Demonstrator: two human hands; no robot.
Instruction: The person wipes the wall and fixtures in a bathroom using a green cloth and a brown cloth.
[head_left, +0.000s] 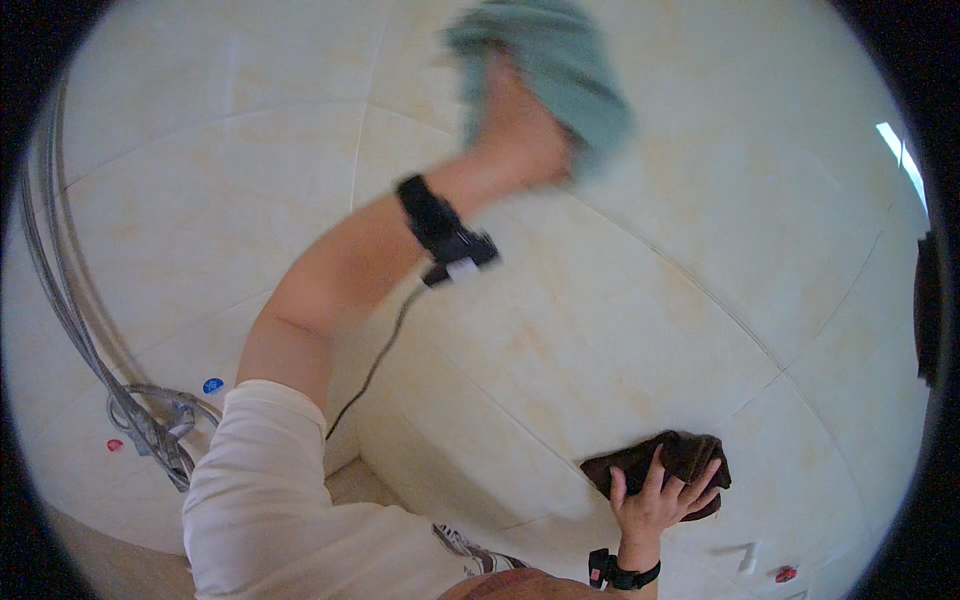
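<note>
My left hand (521, 139), blurred, is at the top centre and grips a teal cloth (577, 75) against or just off pale marbled wall tiles (525, 322). Its wrist bears a black strap with a small device and a thin cable. At the lower right, my right hand (652, 506) holds a dark brown cloth (686, 454) flat on the tiles, its fingers spread over the cloth and its thumb to the left. A black band is round that wrist too.
Grey flexible hoses (82, 330) run down the left side to a metal fitting (161, 435), near blue (213, 385) and red (114, 445) round marks. A white fitting (750, 559) and a red round piece (786, 574) are at the lower right. A patterned shoe (469, 547) shows below.
</note>
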